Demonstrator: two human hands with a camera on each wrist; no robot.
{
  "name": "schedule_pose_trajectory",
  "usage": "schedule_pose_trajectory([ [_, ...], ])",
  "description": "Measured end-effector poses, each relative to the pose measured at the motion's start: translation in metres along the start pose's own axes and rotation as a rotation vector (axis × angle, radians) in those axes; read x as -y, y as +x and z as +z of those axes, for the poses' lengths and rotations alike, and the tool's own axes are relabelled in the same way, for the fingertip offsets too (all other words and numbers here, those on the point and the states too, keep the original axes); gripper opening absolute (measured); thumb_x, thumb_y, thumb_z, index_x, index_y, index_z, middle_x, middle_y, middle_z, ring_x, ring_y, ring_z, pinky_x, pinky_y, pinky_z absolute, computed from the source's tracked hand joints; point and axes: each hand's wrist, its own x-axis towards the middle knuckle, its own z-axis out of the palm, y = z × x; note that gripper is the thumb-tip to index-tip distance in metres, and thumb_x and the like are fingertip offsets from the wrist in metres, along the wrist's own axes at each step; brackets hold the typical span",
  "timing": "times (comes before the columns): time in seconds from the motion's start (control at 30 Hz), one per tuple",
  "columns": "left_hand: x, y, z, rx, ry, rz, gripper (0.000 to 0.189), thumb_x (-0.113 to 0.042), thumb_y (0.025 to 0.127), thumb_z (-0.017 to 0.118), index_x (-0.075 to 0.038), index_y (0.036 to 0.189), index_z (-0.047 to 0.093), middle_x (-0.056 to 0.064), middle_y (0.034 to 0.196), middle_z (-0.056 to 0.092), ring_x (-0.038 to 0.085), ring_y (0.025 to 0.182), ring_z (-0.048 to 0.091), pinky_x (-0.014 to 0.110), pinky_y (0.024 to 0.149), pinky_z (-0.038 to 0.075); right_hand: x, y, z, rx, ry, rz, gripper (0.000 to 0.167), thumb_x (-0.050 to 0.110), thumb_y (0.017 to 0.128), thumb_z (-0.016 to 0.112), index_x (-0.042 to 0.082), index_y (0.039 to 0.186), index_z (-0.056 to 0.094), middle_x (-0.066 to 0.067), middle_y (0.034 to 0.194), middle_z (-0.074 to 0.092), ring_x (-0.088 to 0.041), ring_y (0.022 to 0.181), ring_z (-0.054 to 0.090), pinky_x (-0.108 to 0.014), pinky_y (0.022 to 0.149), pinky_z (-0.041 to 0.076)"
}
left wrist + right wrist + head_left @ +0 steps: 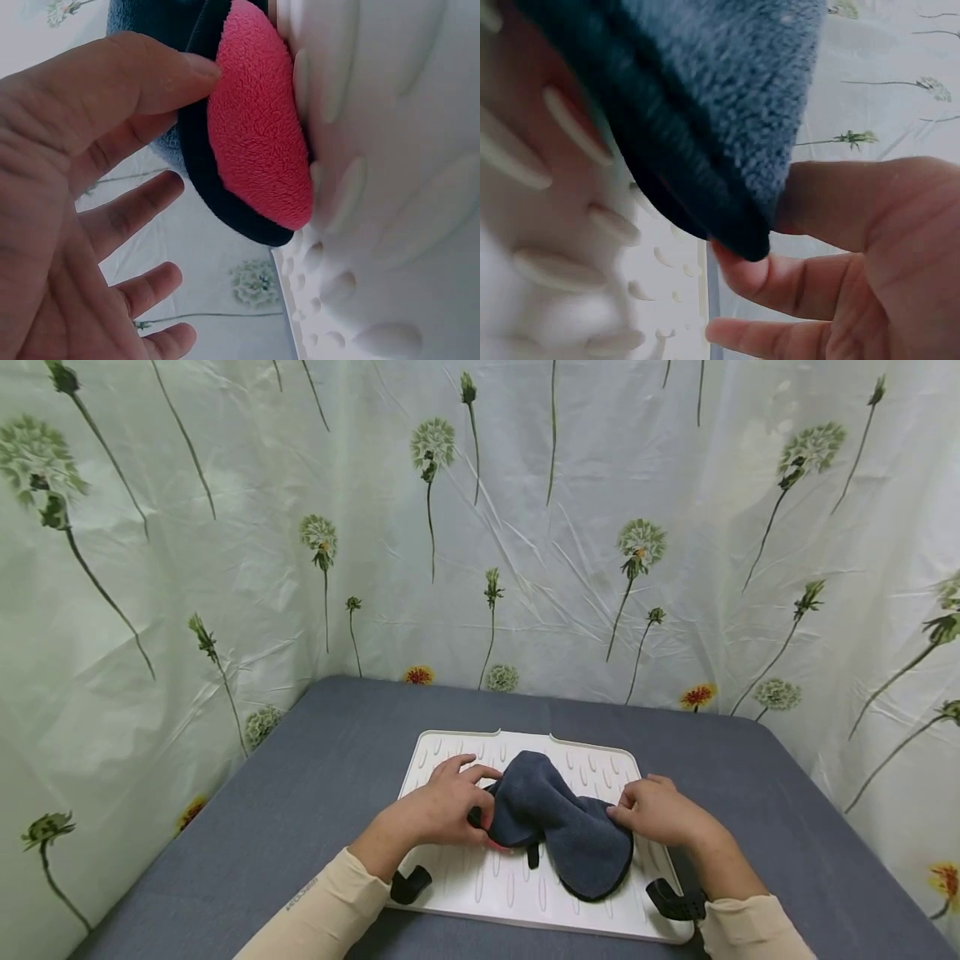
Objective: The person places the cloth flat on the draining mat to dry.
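Observation:
A dark blue fleecy cloth (577,827) with black edging lies bunched over a white ridged tray (457,893). Its pink underside (259,127) shows at the left edge in the left wrist view. My left hand (450,802) pinches that edge between thumb and forefinger, the other fingers spread. At the cloth's right side, my right hand (663,814) pinches a corner (742,217) between thumb and fingertip. A small black loop (533,856) hangs from the near edge of the cloth.
The tray rests on a table with a dark grey-blue cover (330,777). A pale curtain (525,543) printed with dandelions surrounds the table at the back and sides. Black straps with camera mounts (675,902) sit at both wrists.

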Motion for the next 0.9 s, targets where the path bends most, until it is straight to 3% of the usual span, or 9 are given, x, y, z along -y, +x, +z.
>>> schedule_pose_trajectory([
  [0.03,0.001,0.000,-0.001,-0.001,0.001,-0.007,0.021,-0.024,0.075,0.084,-0.029,0.069,0.065,0.006,0.142,0.060,0.050,0.141,0.039,0.065,0.114,0.032,0.000,0.000,-0.001,-0.007,-0.002,0.007,0.029,0.027,0.097,0.067,0.014,0.071,0.060,0.006,0.061,0.052,-0.013,0.074,0.060,-0.068,0.117,0.021],
  [0.1,0.003,0.000,-0.002,-0.002,0.002,-0.018,0.020,-0.023,0.075,0.083,-0.029,0.068,0.065,0.006,0.140,0.061,0.049,0.141,0.040,0.065,0.114,0.032,-0.001,0.000,-0.004,-0.016,-0.010,0.029,0.030,0.030,0.097,0.067,0.015,0.071,0.061,0.006,0.062,0.052,-0.017,0.078,0.059,-0.060,0.109,0.036],
  [0.17,0.004,0.000,-0.003,-0.002,0.004,-0.025,0.020,-0.023,0.075,0.082,-0.029,0.067,0.065,0.005,0.139,0.061,0.048,0.140,0.040,0.065,0.114,0.033,-0.001,-0.001,-0.006,-0.024,-0.021,0.041,0.032,0.032,0.097,0.067,0.015,0.071,0.062,0.005,0.064,0.052,-0.017,0.079,0.056,-0.049,0.091,0.045],
  [0.27,0.006,0.000,-0.005,-0.004,-0.007,-0.033,0.021,-0.022,0.074,0.082,-0.028,0.066,0.064,0.006,0.138,0.062,0.048,0.140,0.041,0.065,0.113,0.033,-0.001,-0.002,-0.009,-0.026,-0.008,0.057,0.033,0.035,0.097,0.067,0.015,0.071,0.063,0.004,0.066,0.051,-0.015,0.071,0.047,-0.034,0.066,0.037],
  [0.57,0.010,-0.006,-0.011,-0.021,-0.003,-0.039,0.021,-0.024,0.071,0.084,-0.027,0.066,0.064,0.005,0.131,0.065,0.043,0.130,0.048,0.063,0.106,0.040,-0.004,-0.003,-0.013,-0.031,0.011,0.076,0.033,0.034,0.098,0.066,0.013,0.074,0.063,0.005,0.066,0.049,-0.014,0.062,0.044,-0.030,0.059,0.035],
  [0.9,0.016,-0.011,-0.021,0.042,-0.083,-0.101,0.021,-0.020,0.073,0.080,-0.028,0.064,0.063,0.006,0.133,0.065,0.039,0.129,0.049,0.060,0.107,0.038,-0.009,-0.005,-0.014,-0.040,0.051,0.107,0.033,0.035,0.099,0.065,0.013,0.075,0.061,0.004,0.065,0.047,-0.015,0.058,0.045,-0.031,0.056,0.036],
])
